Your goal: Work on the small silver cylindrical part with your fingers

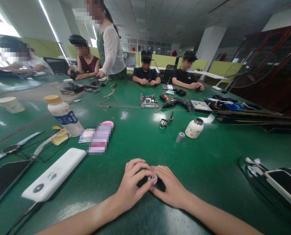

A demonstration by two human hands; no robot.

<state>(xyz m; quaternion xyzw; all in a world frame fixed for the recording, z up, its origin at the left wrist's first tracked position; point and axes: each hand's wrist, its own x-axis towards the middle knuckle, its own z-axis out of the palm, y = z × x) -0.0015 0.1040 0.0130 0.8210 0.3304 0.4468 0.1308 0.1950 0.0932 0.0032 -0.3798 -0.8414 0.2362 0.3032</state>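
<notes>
Near the front of the green table, my left hand (135,180) and my right hand (170,185) meet fingertip to fingertip. Between them is a small round silvery part (153,178) with a dark centre, pinched by the thumbs and fingers of both hands. The fingers cover much of its edge, so its exact kind is unclear. Beyond my hands stands a squat white flask (194,128) with little printed faces and an uncovered dark mouth. Beside it is a grey cylindrical cup or cap (180,137). Farther back lie a metal piece with a ring (163,123) and a dark stemmed part (170,117).
To the left are a white power bank (54,174), a phone (7,178), a watch (12,149) and a drink bottle (63,116). Another phone (285,184) with cables lies right. Power drills (176,101) and a circuit board (149,101) are farther back, with several people around the table.
</notes>
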